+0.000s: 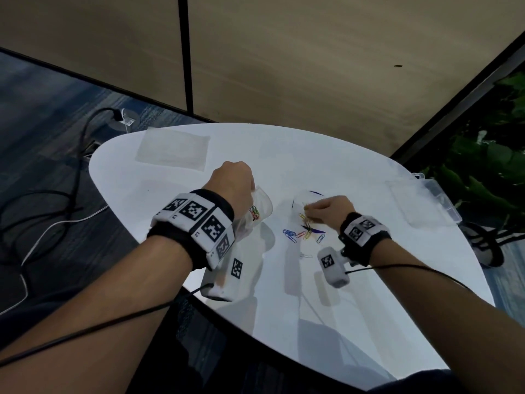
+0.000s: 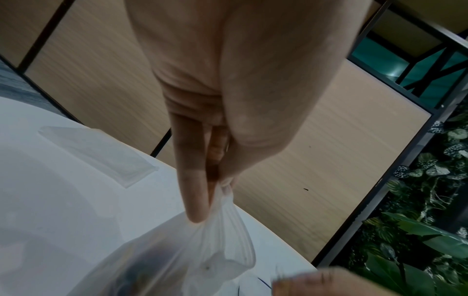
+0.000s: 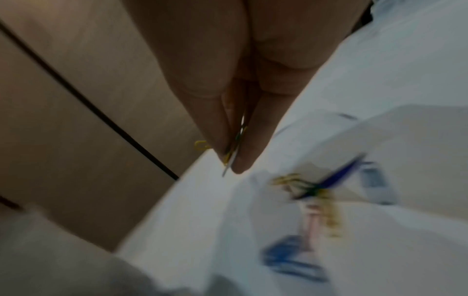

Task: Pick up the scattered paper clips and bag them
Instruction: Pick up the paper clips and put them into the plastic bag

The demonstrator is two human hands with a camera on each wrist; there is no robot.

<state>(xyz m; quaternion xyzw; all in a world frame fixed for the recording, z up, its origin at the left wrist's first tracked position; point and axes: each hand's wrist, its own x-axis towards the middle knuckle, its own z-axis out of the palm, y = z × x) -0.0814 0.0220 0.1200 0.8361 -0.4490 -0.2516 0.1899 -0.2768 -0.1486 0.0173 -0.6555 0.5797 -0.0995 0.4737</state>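
Note:
My left hand (image 1: 237, 180) pinches the top edge of a clear plastic bag (image 1: 257, 214) above the white table (image 1: 355, 308); colored paper clips show inside the bag. In the left wrist view the fingers (image 2: 195, 200) squeeze the bag's bunched rim (image 2: 222, 236). My right hand (image 1: 326, 209) pinches a few yellow and green paper clips (image 3: 234, 148) just above the table. Several loose paper clips (image 1: 301, 234), blue, yellow and orange, lie beside it, with one pale clip (image 1: 305, 255) nearer to me.
A flat empty clear bag (image 1: 173, 150) lies at the table's far left. A clear plastic box (image 1: 423, 200) sits at the right edge. Cables (image 1: 56, 217) trail over the floor on the left, and plants (image 1: 488, 166) stand to the right.

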